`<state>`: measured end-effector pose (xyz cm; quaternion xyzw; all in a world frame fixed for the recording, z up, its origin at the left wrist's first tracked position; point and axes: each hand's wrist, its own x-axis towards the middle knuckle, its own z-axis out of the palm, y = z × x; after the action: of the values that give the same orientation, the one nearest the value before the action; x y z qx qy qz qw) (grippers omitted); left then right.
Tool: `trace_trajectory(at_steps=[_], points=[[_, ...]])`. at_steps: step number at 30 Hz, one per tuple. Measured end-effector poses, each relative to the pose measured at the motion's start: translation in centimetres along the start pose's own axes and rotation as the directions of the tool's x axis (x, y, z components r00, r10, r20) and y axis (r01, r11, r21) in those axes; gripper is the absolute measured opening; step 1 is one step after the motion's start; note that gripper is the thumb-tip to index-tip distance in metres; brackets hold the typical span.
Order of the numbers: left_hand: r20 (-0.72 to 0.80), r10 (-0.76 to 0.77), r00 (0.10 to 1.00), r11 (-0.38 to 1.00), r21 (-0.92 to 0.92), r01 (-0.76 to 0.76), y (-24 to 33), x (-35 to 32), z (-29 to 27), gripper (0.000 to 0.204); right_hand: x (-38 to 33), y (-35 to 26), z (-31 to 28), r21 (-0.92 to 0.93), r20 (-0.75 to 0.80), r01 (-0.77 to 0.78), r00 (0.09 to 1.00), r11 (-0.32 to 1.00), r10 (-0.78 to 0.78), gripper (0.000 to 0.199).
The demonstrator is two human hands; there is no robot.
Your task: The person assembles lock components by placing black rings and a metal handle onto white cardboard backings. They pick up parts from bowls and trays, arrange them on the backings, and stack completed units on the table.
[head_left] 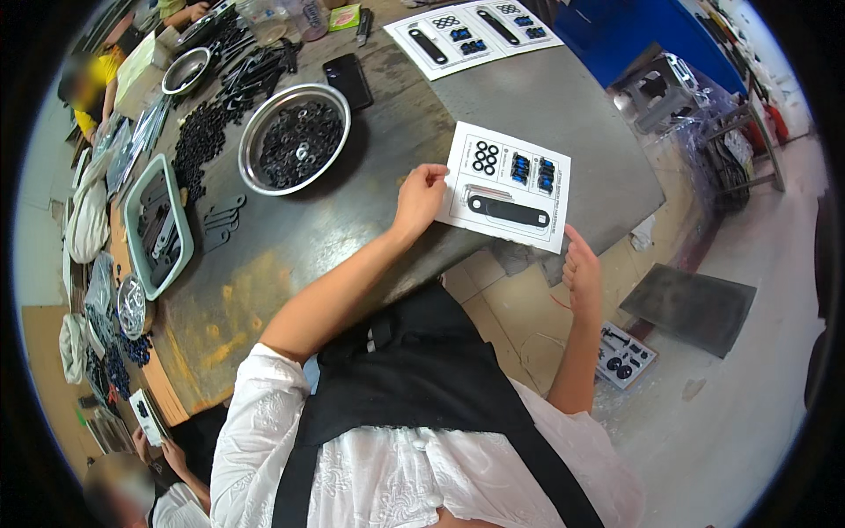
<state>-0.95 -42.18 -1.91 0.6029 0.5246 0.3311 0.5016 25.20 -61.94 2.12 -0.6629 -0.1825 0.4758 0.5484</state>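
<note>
A white card point(508, 187) lies at the table's near edge, with black rings, blue clips and a long black flat bar laid on its printed outlines. My left hand point(420, 197) rests on the card's left edge, fingers curled on the paper. My right hand point(582, 268) is at the card's lower right corner, just off the table edge, fingers loosely together, one fingertip touching the corner. Neither hand holds a loose part.
A steel bowl point(264, 114) of black rings stands left of the card, a black phone point(349, 79) behind it. A green tray point(132, 207) of black bars and piles of black parts lie further left. More filled cards point(471, 31) lie at the back. Other people sit at left.
</note>
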Motion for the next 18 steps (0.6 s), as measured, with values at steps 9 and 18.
trace_trajectory(at_steps=[9,18], points=[[0.101,0.052,0.994,0.969,0.236,-0.074,5.9,10.9,4.8,0.033,0.2,-0.5,1.2,-0.179,-0.152,0.064,0.984,0.982,-0.091,0.037],[0.106,0.369,0.923,0.877,0.289,-0.384,6.6,14.6,8.3,0.028,1.3,-2.0,1.9,-0.703,-0.149,0.171,0.914,0.690,-0.378,0.036]])
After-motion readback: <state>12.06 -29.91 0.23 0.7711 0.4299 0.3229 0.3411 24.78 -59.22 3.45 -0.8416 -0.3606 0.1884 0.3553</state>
